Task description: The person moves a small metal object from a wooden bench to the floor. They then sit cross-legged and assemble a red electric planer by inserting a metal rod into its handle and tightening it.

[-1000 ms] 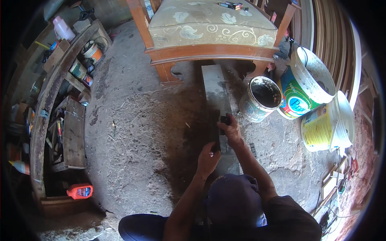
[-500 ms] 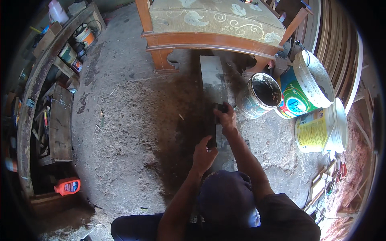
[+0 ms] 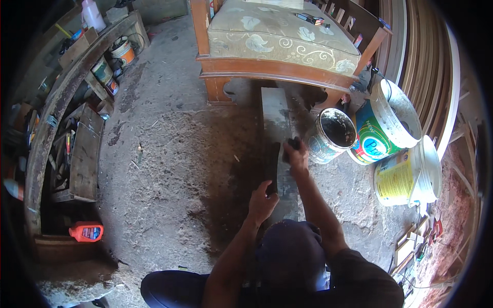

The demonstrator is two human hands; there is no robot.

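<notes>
Where the worktop [image 3: 36, 177] bends along the far left: we list worn timber with a rough wooden box [image 3: 87, 154] of tools beside it and an orange-red plastic bottle [image 3: 86, 232] nearer us.
Floor [image 3: 169, 154]: pitted grey concrete, stained dark toward the middle, with small scraps.
Left hand [image 3: 263, 203]: thumb and forefinger curled, narrow gap, at the dark piece's near end; we cannot tell whether they pinch or only steady it.
Dark piece [image 3: 275, 167]: slim, slightly curved, lengthwise along the plank's left side; material too shadowed to name. We judge it could skid should the left hand slacken.
Plank [image 3: 275, 97]: long, flat, grey, patched darker, on the floor; far end by the settee. Uneven concrete might rock it.
Settee [image 3: 282, 46]: beige leaf-patterned cushion, shaped brown wood.
Right hand [image 3: 299, 158]: closed on a small dark block [image 3: 293, 143], above the plank. A sideways slip could knock the bucket.
Bucket [image 3: 322, 145]: round, grimy, dark inside.
Pails [image 3: 393, 179]: two, larger, tilted, pale-rimmed plastic.
Boards [image 3: 429, 46]: long, narrow, brown and pale.
</notes>
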